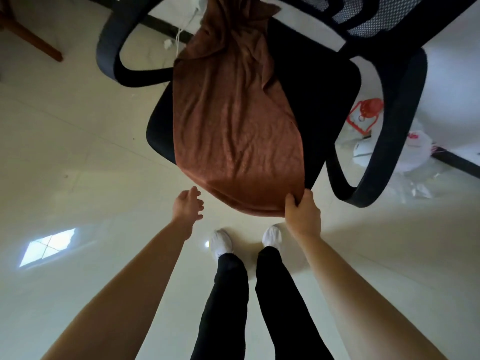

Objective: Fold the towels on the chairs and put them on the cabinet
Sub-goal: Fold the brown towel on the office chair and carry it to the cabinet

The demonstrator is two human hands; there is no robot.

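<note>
Our right hand [302, 216] is gripping the near right corner of the brown towel [233, 120], thumb lying over the hem and fingers closing round it, and that's looking like a solid hold. Our left hand [188, 205] is hovering open just beside the towel's near left edge, fingers loosely spread and holding nothing. As far as we're seeing, it isn't touching the cloth. The towel itself is lying lengthwise down the seat of the black office chair [330, 94]. Its far end is bunching up toward the mesh backrest [376, 22] and its near end is drooping over the front lip toward our white shoes [220, 242].

We're judging this as the pick-up, with folding not yet begun. To do it well, we're wanting the left hand pinching the matching left corner, right at the hem, so both hands are sitting level and the short edge is running taut between them. Grabbing mid-edge is risking a lopsided fold. We're then thinking of lifting up and back toward us rather than dragging sideways. The crumpled far end is sitting close to the backrest and to the armrest [109, 48] on our left side, and it could be snagging there. Lifting high is mattering too, because the cloth is long and the tiled floor [78, 152] is right below. The cabinet isn't showing anywhere in view, so we're not able to say which way the carry is going.
</note>
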